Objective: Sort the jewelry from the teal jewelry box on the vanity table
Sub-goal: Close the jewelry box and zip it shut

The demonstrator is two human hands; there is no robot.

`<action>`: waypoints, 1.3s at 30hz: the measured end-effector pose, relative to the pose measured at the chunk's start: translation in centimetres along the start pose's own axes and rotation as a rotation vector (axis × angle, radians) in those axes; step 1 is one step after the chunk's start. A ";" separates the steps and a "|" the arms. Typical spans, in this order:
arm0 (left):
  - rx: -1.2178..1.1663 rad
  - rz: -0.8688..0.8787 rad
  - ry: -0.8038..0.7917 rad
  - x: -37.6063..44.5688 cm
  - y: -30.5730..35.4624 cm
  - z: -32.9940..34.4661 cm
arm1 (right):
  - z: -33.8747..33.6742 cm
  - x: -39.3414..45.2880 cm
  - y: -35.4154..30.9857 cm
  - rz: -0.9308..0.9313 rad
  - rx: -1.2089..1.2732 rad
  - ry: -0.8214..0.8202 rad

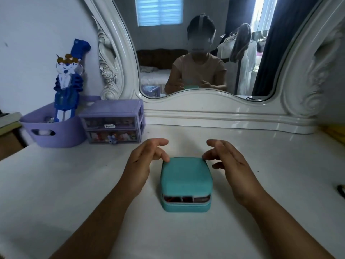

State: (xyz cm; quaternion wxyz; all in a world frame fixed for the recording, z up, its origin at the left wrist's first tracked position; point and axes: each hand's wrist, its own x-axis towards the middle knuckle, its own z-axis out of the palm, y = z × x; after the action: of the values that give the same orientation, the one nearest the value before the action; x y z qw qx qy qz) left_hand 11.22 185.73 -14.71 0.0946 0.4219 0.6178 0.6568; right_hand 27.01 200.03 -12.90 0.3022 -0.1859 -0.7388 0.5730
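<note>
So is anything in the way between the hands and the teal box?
No. The left hand and right hand already touch the far corners of the teal jewelry box, whose lid is slightly ajar. The purple drawers and basket sit off to the left.

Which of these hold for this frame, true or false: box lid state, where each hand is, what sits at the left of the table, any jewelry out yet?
1. The teal jewelry box is fully shut. False: its lid is raised a crack at the near edge, showing compartments inside.
2. The left hand touches the box's far left corner. True.
3. The right hand holds a necklace. False: its fingers are at the box's far right corner and hold nothing.
4. A purple drawer unit stands beside a purple basket. True.
5. Jewelry lies spread out on the vanity table. False: none is out of the box.
</note>
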 end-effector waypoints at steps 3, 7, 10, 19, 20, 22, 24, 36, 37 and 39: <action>0.015 -0.010 -0.041 -0.4 0.3 0.3 | 0.0 0.1 0.3 0.002 -0.005 -0.013; 0.239 -0.020 -0.213 -0.9 -0.1 0.2 | 0.1 0.0 0.6 -0.018 -0.058 -0.110; 0.067 -0.233 -0.434 -1.4 0.2 0.2 | 0.1 -0.2 0.7 -0.017 -0.135 -0.174; 0.316 -0.104 -0.667 -2.4 0.3 -0.7 | -0.3 0.1 1.4 0.127 -0.024 -0.290; 0.304 -0.095 -0.661 -2.4 0.3 -0.8 | -0.4 0.1 1.5 0.126 -0.029 -0.289; 0.274 -0.074 -0.626 -2.5 0.3 -0.7 | -0.4 0.1 1.6 0.112 -0.046 -0.282; 0.249 -0.056 -0.576 -2.5 0.4 -0.6 | -0.4 0.0 1.7 0.100 -0.049 -0.283; 0.266 -0.108 -0.677 -2.2 -0.1 -1.0 | -0.6 0.9 2.0 0.132 0.024 -0.202; 0.264 -0.114 -0.676 -2.2 -0.1 -1.0 | -0.6 1.1 2.1 0.155 0.038 -0.209; 0.260 -0.114 -0.668 -2.3 -0.1 -0.9 | -0.5 1.6 2.3 0.186 0.048 -0.280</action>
State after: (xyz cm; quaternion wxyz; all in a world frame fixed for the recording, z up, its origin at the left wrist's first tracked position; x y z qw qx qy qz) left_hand 12.01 183.63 -15.67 0.2731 0.5866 0.6536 0.3925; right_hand 25.98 201.97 -14.68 0.1465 -0.1645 -0.7394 0.6362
